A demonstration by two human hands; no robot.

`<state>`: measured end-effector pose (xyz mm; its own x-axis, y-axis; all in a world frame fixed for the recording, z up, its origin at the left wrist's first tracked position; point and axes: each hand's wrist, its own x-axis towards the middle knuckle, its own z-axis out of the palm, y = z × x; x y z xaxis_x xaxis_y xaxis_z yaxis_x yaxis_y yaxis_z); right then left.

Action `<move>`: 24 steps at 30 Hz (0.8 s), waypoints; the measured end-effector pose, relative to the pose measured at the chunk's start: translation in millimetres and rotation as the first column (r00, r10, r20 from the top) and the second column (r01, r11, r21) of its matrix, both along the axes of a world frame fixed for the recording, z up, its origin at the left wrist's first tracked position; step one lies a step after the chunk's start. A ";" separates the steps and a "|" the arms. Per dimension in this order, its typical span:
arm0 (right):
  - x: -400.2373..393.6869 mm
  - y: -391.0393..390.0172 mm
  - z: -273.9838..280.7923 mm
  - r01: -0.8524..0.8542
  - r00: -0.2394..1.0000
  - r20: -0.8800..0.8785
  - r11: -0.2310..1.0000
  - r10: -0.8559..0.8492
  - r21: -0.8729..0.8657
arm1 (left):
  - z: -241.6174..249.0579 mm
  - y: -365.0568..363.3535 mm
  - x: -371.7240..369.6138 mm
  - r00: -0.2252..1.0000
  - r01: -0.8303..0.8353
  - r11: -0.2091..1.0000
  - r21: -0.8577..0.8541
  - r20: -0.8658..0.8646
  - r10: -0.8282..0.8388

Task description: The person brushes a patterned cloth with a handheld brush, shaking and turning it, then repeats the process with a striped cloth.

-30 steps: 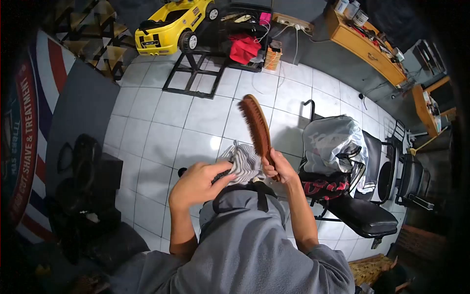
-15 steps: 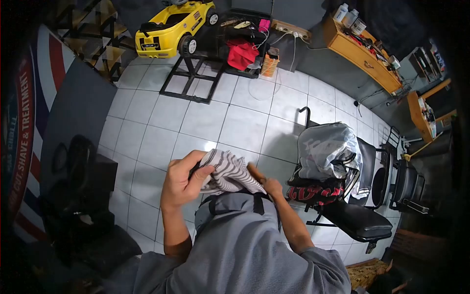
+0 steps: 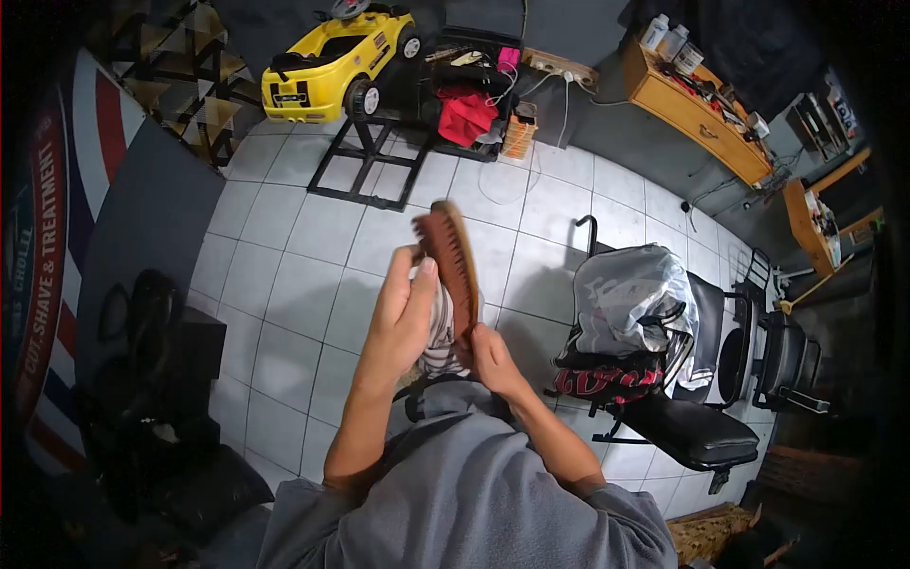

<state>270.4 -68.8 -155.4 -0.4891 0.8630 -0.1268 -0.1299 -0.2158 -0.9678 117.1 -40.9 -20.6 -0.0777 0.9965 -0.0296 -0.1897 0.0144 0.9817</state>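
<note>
Brush, wooden-backed, reddish bristles facing left: near centre, lower end gripped in the right hand. Left hand: at the bristles; whether gripping anything cannot be told. Striped cloth: between the hands, partly behind the brush. Yellow toy car: far left.

Head-worn view, forward and downward

The left hand points forward, thumb extended; the right hand grips, curled.
</note>
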 end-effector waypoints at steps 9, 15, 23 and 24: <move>72.9 -1.2 -218.0 -0.295 0.515 0.844 0.955 0.149 0.011 | 21.4 -1.9 -25.3 0.966 -0.121 0.993 -0.007 0.231 0.120; 52.0 34.7 -138.8 0.385 0.666 0.694 0.923 -0.274 -0.005 | -23.0 -8.8 -22.7 0.912 -0.056 0.974 -0.219 0.386 0.139; 6.1 15.9 21.5 -0.104 0.965 -0.259 0.960 0.035 -0.260 | 5.3 -5.3 2.4 0.978 0.153 0.987 -0.041 0.146 -0.146; 7.4 17.9 -1.2 -0.129 0.972 -0.222 0.967 0.080 -0.218 | 17.3 -4.3 1.3 0.977 0.143 0.990 -0.017 0.163 -0.138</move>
